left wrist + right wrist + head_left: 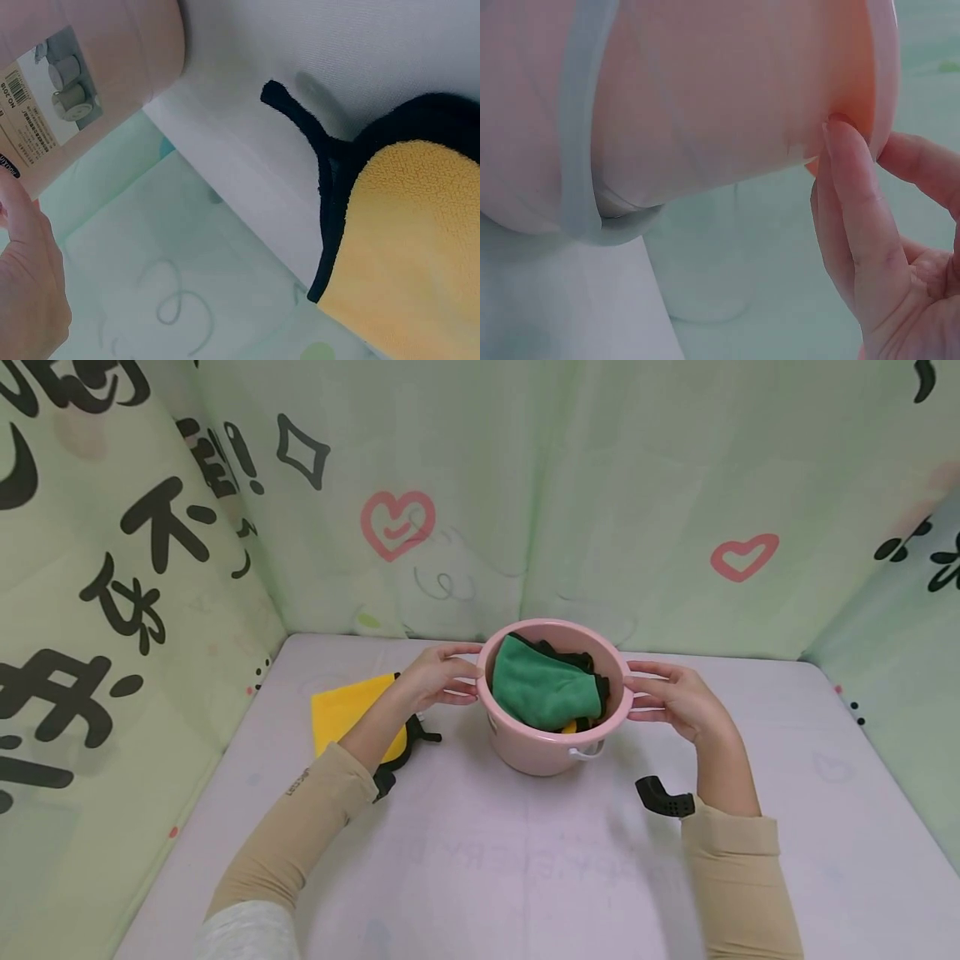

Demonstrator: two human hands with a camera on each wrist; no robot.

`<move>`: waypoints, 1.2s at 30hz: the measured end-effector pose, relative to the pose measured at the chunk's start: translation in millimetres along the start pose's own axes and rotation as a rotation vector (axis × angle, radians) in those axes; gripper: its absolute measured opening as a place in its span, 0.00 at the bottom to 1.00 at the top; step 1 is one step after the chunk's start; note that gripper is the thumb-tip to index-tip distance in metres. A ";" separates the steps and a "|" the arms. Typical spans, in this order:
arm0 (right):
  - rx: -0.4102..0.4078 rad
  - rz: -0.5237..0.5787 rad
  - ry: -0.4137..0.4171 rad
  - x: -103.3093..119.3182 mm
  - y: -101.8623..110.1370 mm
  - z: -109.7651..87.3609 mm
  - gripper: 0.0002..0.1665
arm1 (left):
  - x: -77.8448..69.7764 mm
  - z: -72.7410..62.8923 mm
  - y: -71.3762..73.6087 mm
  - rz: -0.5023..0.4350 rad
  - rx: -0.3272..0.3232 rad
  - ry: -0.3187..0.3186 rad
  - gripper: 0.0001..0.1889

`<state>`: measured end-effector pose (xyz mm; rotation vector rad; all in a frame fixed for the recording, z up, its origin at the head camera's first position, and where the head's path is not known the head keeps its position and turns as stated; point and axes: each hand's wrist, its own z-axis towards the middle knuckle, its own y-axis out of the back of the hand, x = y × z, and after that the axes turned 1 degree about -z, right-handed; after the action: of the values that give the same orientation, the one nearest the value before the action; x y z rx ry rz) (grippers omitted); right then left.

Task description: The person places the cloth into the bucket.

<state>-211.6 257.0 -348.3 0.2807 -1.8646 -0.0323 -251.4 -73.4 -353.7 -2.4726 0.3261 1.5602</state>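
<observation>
A pink bucket (pixel 536 752) with a pale handle (pixel 581 120) stands near the back of the table, between both hands. Inside it lies a bunched green cloth (pixel 543 685) with black edging, and a bit of yellow shows beneath. My left hand (pixel 438 677) touches the bucket's left side near the rim with outstretched fingers. On the opposite side, the fingers of my right hand (pixel 678 697) press just under the rim, fairly straight. Partly hidden below the left forearm is a yellow cloth (pixel 348 710) with black trim and a black loop (pixel 292 112).
The table (pixel 525 860) has a pale cover. Green printed curtains (pixel 622 485) hang behind it and at both sides. A black curved piece (pixel 663 797) sticks out by the right wrist. A printed label (pixel 52 97) is on the bucket's left side.
</observation>
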 end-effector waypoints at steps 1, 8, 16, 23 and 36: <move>0.003 0.002 -0.001 -0.2 0.1 0.1 0.43 | 0.1 0.2 -0.1 0.000 -0.002 0.003 0.24; 0.004 0.018 -0.012 0.0 0.1 2.1 0.43 | -1.7 -1.1 -1.8 0.048 -0.024 0.008 0.24; -0.011 -0.004 -0.019 1.0 -1.4 1.1 0.44 | 6.4 -26.8 -1.3 0.709 -0.174 -0.384 0.25; -0.012 -0.029 -0.018 1.7 -1.2 -1.1 0.43 | 35.3 -47.7 22.9 1.392 -0.445 -0.774 0.30; -0.009 -0.022 -0.021 1.6 -1.1 -1.2 0.44 | 94.7 -57.1 97.3 1.681 -0.437 -0.619 0.42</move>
<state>-210.6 255.8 -346.5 0.2953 -1.8817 -0.0585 -190.9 -190.1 -420.1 -1.3838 2.5045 2.9060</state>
